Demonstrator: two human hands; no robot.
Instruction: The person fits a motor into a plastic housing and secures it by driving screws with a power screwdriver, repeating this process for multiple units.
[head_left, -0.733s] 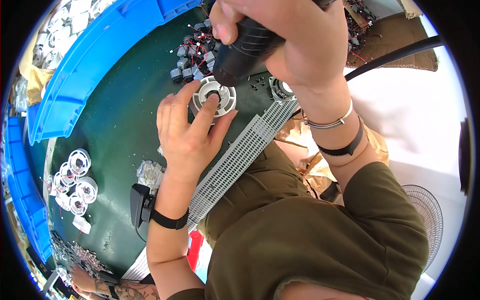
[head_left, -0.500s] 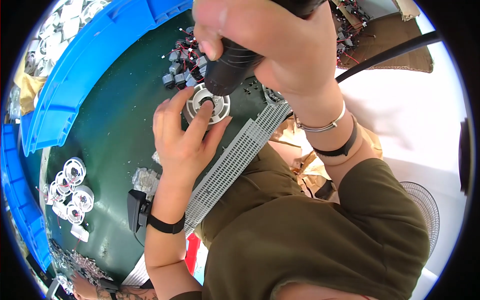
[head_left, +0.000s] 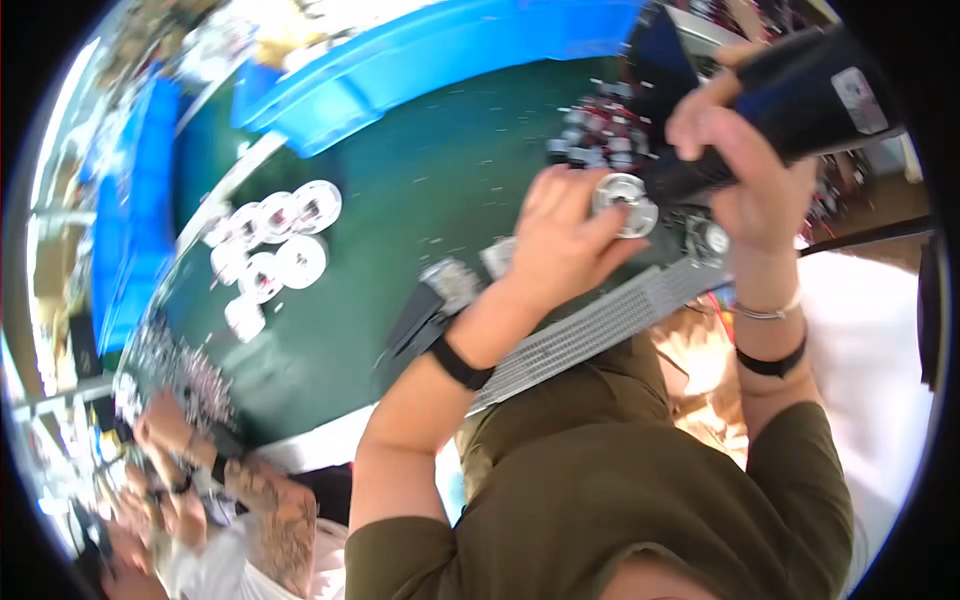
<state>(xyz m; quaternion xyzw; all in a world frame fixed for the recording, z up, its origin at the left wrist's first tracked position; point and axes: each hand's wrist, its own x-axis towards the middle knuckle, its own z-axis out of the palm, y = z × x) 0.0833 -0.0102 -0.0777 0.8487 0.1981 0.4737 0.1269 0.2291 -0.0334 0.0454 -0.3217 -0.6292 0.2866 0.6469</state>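
My left hand (head_left: pixel 563 240) is closed on a white round plastic housing (head_left: pixel 622 188), its fingers around the rim. In my right hand (head_left: pixel 752 165) is a black power screwdriver (head_left: pixel 805 95), tilted with its thick end up to the right. The nose of the screwdriver comes close to the housing's right side; blur hides whether they touch. Small grey motors (head_left: pixel 605 130) with red wires lie in a heap just beyond the housing. Another round part (head_left: pixel 712 240) sits by my right wrist.
Several white round housings (head_left: pixel 300 262) lie grouped on the green table (head_left: pixel 400 190). Blue bins (head_left: pixel 370 85) line its far side. A grey perforated strip (head_left: pixel 590 335) runs along the near edge. At lower left, a co-worker's hand (head_left: pixel 165 425) is beside a pile of small metal parts (head_left: pixel 185 365).
The view has turned left, bringing the co-worker further into sight. The screwdriver has tipped from above the housing to its right side. My left hand still holds the housing.
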